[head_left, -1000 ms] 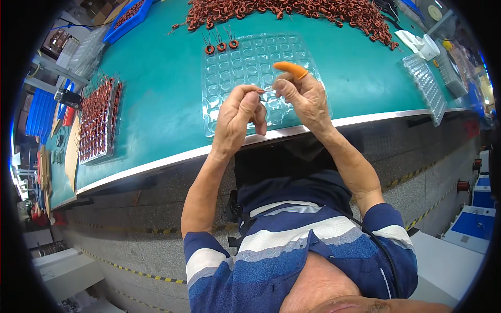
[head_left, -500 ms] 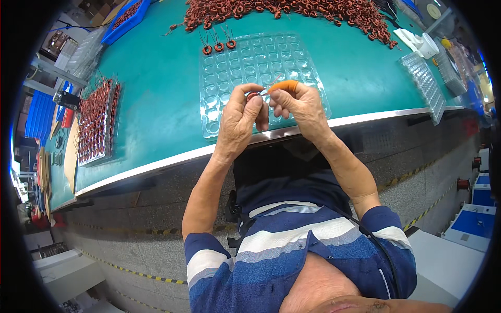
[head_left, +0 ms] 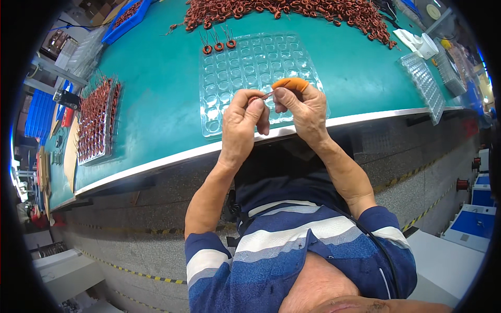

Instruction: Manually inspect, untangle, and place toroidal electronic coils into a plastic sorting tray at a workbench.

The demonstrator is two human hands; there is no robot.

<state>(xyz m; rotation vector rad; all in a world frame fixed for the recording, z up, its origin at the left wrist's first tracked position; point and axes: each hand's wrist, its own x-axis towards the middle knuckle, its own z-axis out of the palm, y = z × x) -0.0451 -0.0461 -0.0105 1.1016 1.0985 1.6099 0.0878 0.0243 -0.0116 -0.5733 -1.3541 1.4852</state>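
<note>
My left hand [head_left: 242,116] pinches a small copper-red toroidal coil [head_left: 253,99] between thumb and fingers, just above the near edge of a clear plastic tray [head_left: 207,93]. My right hand [head_left: 305,108] is closed beside it, its index finger covered by an orange finger cot [head_left: 290,84]. Thumb and index finger of that hand grip a thin wire lead [head_left: 267,95] running out of the coil. Fingers partly hide the coil. In the tray's far left corner, three coils [head_left: 219,46] stand with their leads pointing up; the other round pockets in view hold none.
A large heap of red coils [head_left: 282,8] lies along the far side of the green table [head_left: 151,104]. To the left stands a filled tray of coils [head_left: 98,122]. A blue bin [head_left: 125,22] sits far left; a white tape dispenser [head_left: 417,43] and clear trays [head_left: 425,81] are at right.
My right hand has shifted slightly and its fingers have curled in closer to the coil's lead. My left hand still holds the coil, moved very slightly.
</note>
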